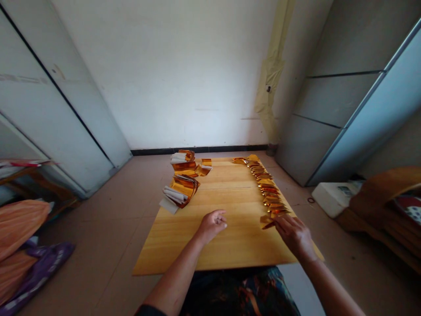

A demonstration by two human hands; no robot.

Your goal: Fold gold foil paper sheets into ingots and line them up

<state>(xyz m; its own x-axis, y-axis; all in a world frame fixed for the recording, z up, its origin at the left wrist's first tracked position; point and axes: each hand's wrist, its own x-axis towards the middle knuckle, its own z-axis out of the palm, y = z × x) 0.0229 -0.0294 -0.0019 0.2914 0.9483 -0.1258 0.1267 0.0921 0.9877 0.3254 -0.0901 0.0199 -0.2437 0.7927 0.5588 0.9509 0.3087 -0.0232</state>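
Note:
My right hand (pixel 296 235) is at the right side of the wooden table, its fingers closed on a folded gold foil paper (pixel 266 222). That piece is at the near end of a long row of folded gold papers (pixel 267 186) along the table's right edge. My left hand (pixel 213 224) is over the middle of the table, fingers loosely curled in, with nothing visible in them. Beyond it on the left is a stack of gold foil sheets (pixel 186 186) with pale backs, fanned and curling. Another stack of gold sheets (pixel 184 164) is behind it.
The wooden table (pixel 226 245) has its near edge at my lap. A white wall (pixel 184 79) is behind it. A grey refrigerator (pixel 335 101) and a white box (pixel 332 199) are to the right. Orange and purple bags (pixel 26 237) are on the left.

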